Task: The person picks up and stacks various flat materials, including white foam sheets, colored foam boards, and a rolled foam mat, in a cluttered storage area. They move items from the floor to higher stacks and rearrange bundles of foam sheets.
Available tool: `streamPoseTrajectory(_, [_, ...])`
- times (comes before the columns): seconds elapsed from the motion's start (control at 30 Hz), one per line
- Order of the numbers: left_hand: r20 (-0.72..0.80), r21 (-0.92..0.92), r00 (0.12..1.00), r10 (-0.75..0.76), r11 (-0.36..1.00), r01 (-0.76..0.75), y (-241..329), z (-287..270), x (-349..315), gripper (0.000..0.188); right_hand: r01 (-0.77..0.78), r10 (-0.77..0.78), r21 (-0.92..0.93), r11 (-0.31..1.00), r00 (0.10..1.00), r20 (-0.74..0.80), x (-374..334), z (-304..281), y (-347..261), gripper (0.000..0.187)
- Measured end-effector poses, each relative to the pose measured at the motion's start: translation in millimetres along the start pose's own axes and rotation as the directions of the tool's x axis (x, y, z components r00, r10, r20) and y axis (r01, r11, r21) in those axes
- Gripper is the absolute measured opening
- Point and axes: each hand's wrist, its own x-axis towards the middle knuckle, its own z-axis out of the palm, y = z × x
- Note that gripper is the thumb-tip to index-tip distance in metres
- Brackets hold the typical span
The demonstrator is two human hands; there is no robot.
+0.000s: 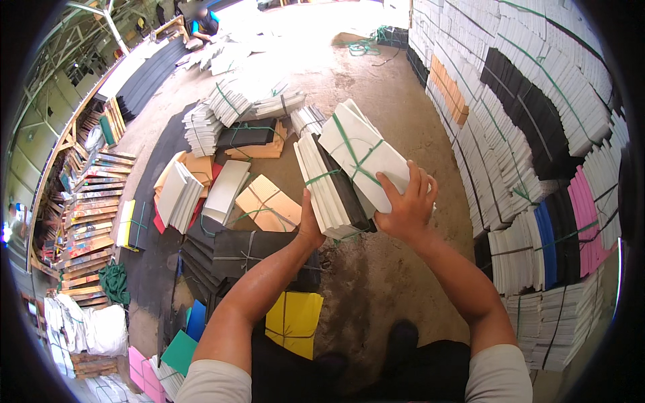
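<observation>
My left hand presses against the near left side of a bundle of white sheets, which has a black layer along its right side and a green strap. My right hand grips the near end of a second bundle of white sheets, tied crosswise with green strap. Its thumb and fingers are spread over the top and edge. The second bundle tilts against the first, both in front of me above the brown floor. My left fingers are partly hidden behind the first bundle.
Strapped bundles lie at left: tan, black and yellow. A tall wall of stacked white sheets, with black, pink and blue layers, lines the right. Paint-stained boards stand far left. Another person is at the back.
</observation>
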Motion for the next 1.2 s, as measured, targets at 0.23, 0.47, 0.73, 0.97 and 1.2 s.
streamPoseTrajectory(0.23, [-0.084, -0.026, 0.996, 0.023, 0.999, -0.025, -35.0, 30.8, 11.5, 0.085, -0.11, 0.11, -0.054, 0.992, 0.994, -0.018, -17.6, -2.1, 27.8, 0.075])
streamPoseTrajectory(0.47, [-0.142, -0.074, 0.989, 0.03, 0.996, -0.04, -111.2, 28.5, 19.9, 0.077, -0.348, 0.352, -0.072, 0.935, 0.934, 0.065, -49.6, -3.7, 68.9, 0.078])
streamPoseTrajectory(0.73, [-0.246, -0.011, 0.969, -0.006, 1.0, 0.003, -212.2, -23.2, 22.3, 0.044, -0.444, 0.465, -0.142, 0.885, 0.823, 0.327, -135.0, 44.8, 55.4, 0.074])
streamPoseTrajectory(0.97, [-0.283, 0.447, 0.959, 0.027, 0.888, 0.107, -253.9, -89.1, -6.8, 0.078, -0.246, 0.243, -0.058, 0.968, 0.842, 0.482, -173.3, 64.1, 35.9, 0.075])
streamPoseTrajectory(1.2, [-0.435, 0.613, 0.9, 0.019, 0.738, 0.281, -222.0, -38.9, -5.5, 0.091, -0.54, 0.534, -0.174, 0.824, 0.636, 0.558, -146.2, 66.9, 67.4, 0.095])
